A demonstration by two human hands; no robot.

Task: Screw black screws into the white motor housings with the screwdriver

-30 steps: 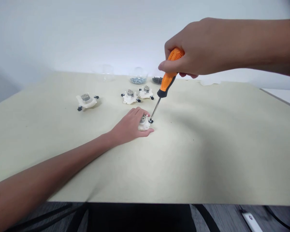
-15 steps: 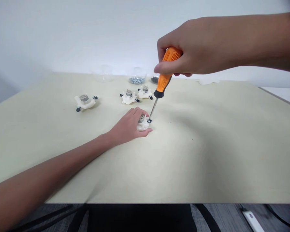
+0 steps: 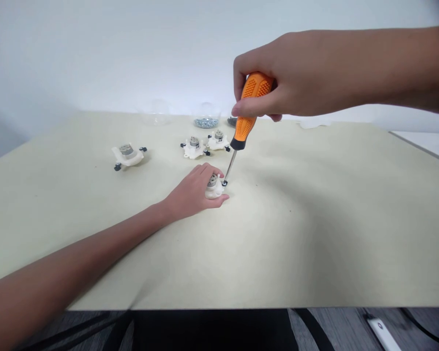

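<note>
My right hand [image 3: 278, 78] is wrapped round the orange, black-collared handle of a screwdriver [image 3: 245, 126]. Its metal shaft slants down to a small black piece [image 3: 224, 184] on the right side of a white plastic part with a silver motor [image 3: 214, 188]. Fingers and thumb of my left hand [image 3: 193, 191] grip that white part on the table from the left. My palm hides part of it. Behind it stand two similar motor parts, one [image 3: 194, 148] beside the other [image 3: 218, 141]. A third one [image 3: 128, 155] sits farther left.
On the pale table [image 3: 131, 263], a clear bowl of small silvery pieces [image 3: 206, 122] stands at the back. Next to it, dark pieces [image 3: 232, 121] are partly hidden by my right hand. A clear container [image 3: 160, 114] is left of them.
The screwdriver handle has turned a little in my right hand, and the fingers have shifted slightly. My left hand still holds the white part in nearly the same place.
</note>
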